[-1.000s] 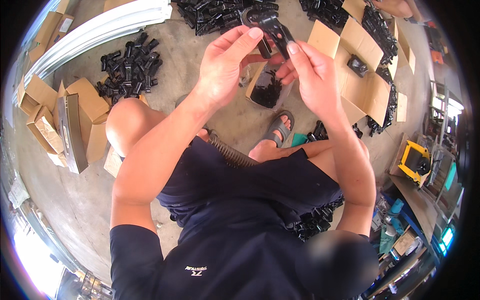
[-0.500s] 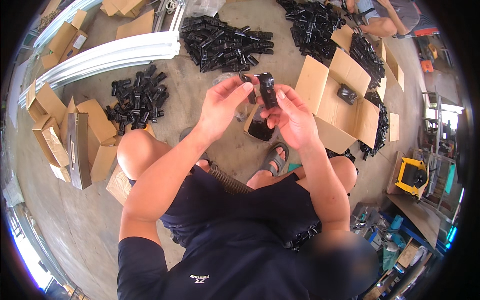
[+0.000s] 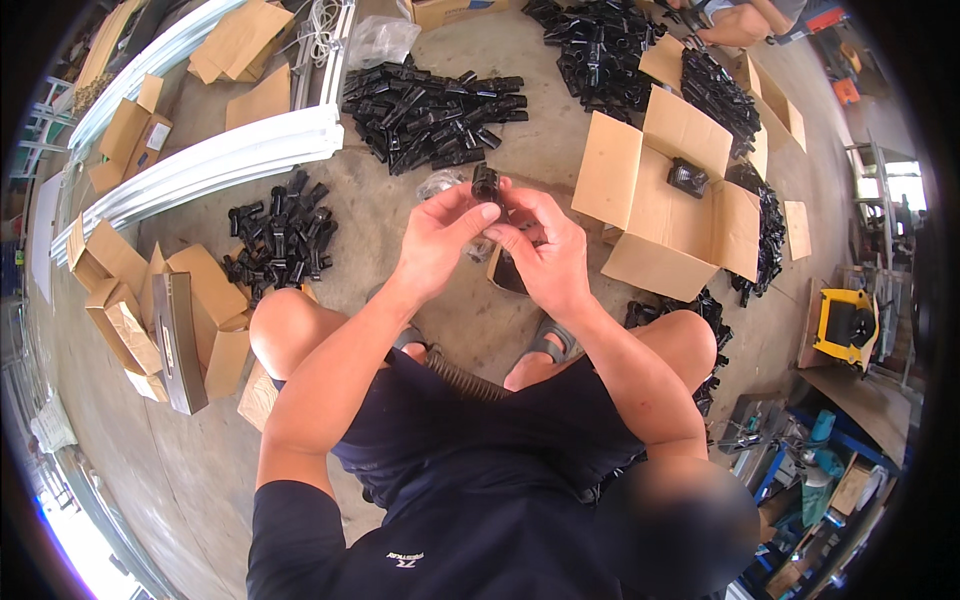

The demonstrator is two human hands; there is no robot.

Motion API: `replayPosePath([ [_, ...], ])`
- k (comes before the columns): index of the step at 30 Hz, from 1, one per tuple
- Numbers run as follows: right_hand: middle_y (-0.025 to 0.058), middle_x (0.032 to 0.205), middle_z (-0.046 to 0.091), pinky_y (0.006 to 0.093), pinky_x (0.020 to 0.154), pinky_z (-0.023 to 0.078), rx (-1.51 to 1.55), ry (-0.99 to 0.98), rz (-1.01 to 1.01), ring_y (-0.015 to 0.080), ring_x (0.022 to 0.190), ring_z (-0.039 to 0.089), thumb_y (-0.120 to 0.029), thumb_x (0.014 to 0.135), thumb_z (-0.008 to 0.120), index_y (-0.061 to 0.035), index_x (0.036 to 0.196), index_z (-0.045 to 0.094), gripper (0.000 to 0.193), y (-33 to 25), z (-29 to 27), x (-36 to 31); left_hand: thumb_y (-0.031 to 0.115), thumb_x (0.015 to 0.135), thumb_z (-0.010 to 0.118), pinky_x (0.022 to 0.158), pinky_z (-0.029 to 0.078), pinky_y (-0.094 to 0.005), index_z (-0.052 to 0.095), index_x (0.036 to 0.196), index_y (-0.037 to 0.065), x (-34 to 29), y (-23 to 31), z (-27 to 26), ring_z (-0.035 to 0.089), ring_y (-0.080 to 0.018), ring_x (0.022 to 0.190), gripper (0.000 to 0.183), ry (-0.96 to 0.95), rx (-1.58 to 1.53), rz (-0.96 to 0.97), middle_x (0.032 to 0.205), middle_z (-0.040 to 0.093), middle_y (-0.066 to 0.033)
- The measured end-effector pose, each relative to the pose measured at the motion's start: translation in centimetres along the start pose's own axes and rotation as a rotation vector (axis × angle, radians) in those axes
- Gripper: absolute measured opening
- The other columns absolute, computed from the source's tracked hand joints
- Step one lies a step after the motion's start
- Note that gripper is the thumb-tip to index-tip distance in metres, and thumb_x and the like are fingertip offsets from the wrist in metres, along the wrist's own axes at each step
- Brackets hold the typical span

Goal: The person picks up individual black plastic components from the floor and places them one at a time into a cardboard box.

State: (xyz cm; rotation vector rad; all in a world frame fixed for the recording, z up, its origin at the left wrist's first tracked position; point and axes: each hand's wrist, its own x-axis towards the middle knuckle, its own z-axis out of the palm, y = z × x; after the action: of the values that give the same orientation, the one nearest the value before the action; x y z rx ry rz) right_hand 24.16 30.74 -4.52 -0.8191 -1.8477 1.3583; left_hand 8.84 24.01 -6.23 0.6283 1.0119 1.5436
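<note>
A glossy black metal clamp (image 3: 486, 184), made of two curved pieces put together, stands up between my hands above the floor. My left hand (image 3: 437, 240) is closed on its left side, the thumb pressing its lower part. Around its right side my right hand (image 3: 548, 252) is closed too, with the thumb tip beside the left thumb. Fingers cover most of the lower clamp. Just below my hands, a small open carton (image 3: 494, 268) between my feet is partly hidden by my right hand. A clear plastic bag (image 3: 440, 184) lies beyond my left fingers.
Piles of black clamp parts lie ahead (image 3: 425, 115), left (image 3: 285, 230) and far right (image 3: 595, 60). A large open carton (image 3: 605, 170) stands to the right. Long pale metal profiles (image 3: 240, 145) and cardboard boxes (image 3: 205, 290) occupy the left. Another person (image 3: 735, 25) sits at the far right.
The two black pieces, held apart in separate hands before, are now together as one clamp. My right hand has moved left to meet my left hand. The view has shifted slightly.
</note>
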Motion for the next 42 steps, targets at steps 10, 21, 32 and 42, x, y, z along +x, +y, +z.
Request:
replayPosePath([
  [10, 0.0057, 0.111, 0.059, 0.0282, 0.083, 0.055, 0.052, -0.262, 0.056, 0.0137, 0.101, 0.065, -0.005, 0.093, 0.074, 0.001, 0.125, 0.062, 0.034, -2.7, -3.8, 1.7, 0.01, 0.098, 0.069, 0.098, 0.053, -0.0318, 0.06, 0.134, -0.003, -1.6, 0.9, 0.6, 0.066, -0.0148, 0.11, 0.039, -0.099, 0.298, 0.043, 0.122, 0.07, -0.0101],
  [21, 0.0074, 0.11, 0.063, 0.0276, 0.075, 0.057, 0.139, -0.146, -0.117, 0.0131, 0.092, 0.066, -0.005, 0.089, 0.078, -0.0003, 0.119, 0.063, 0.034, -2.4, -3.8, 0.8, 0.002, 0.096, 0.069, 0.099, 0.054, -0.0327, 0.062, 0.133, -0.002, -2.0, 1.9, 1.0, 0.065, -0.0142, 0.111, 0.038, -0.136, 0.346, 0.094, 0.121, 0.071, -0.0084],
  [32, 0.0075, 0.108, 0.063, 0.0282, 0.074, 0.057, 0.111, -0.146, -0.135, 0.0146, 0.09, 0.067, 0.001, 0.087, 0.073, -0.0009, 0.122, 0.064, 0.036, -2.7, -3.3, 0.8, 0.005, 0.096, 0.07, 0.096, 0.055, -0.0321, 0.063, 0.131, -0.001, -2.2, 1.1, 0.7, 0.068, -0.0148, 0.108, 0.036, -0.159, 0.366, 0.113, 0.119, 0.072, -0.0086],
  [42, 0.0082, 0.108, 0.061, 0.0287, 0.072, 0.058, 0.111, -0.192, -0.11, 0.0147, 0.088, 0.066, 0.003, 0.086, 0.07, -0.0001, 0.123, 0.064, 0.038, -3.3, -3.7, 0.9, 0.01, 0.096, 0.072, 0.095, 0.055, -0.0336, 0.065, 0.128, -0.001, -2.2, 1.0, 0.8, 0.069, -0.0164, 0.106, 0.034, -0.169, 0.383, 0.128, 0.117, 0.073, -0.009],
])
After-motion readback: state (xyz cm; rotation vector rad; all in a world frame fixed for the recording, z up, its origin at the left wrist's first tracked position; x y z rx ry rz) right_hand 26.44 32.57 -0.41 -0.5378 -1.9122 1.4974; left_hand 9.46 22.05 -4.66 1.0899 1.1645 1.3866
